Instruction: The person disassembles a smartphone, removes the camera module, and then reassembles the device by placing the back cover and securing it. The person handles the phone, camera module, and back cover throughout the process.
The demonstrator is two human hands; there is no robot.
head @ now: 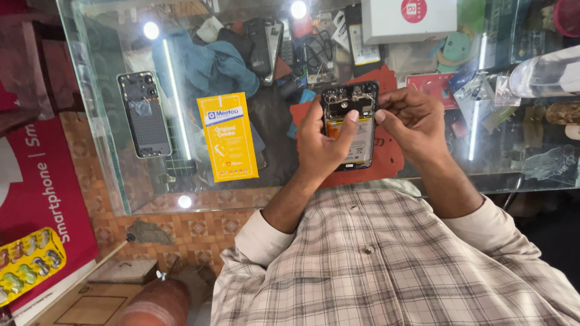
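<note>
fingers: left hand (323,142) wraps the phone's left edge, thumb (349,121) pressed flat across the open back; right hand (414,121) pinches at the phone's upper right edge, thumb and forefinger tip (382,115) together on it. Both hands clamped on the phone.
back cover: (144,113) lies flat on the glass far left, well apart from the hands; dark, perforated inner face up, camera cut-outs at the far end.
yellow pack: (228,136) flat rectangular sachet on the glass, glossy, between back cover and left hand, touching neither.
blue cloth: (208,66) crumpled, soft, beyond the pack.
phone: (350,124) opened, back off, held just over the counter between both hands; long axis runs away from the person, camera end far. Dark board at the top, pale battery below, hard black frame.
key relation: upper board zone sits right at the right fingertips; left hand only steadies from the left side. Right hand nearer the board, left nearer the battery.
red mat: (393,154) under the phone, flat, ragged edge.
glass counter: (96,121) clear, shiny, lamp glare; cluttered shelf of parts below.
white box: (408,18) far right of centre, matte card, red round mark.
plastic bottle: (544,72) clear, lying at the right edge.
shirt: (386,259) checked cloth, sleeves to the wrists.
</note>
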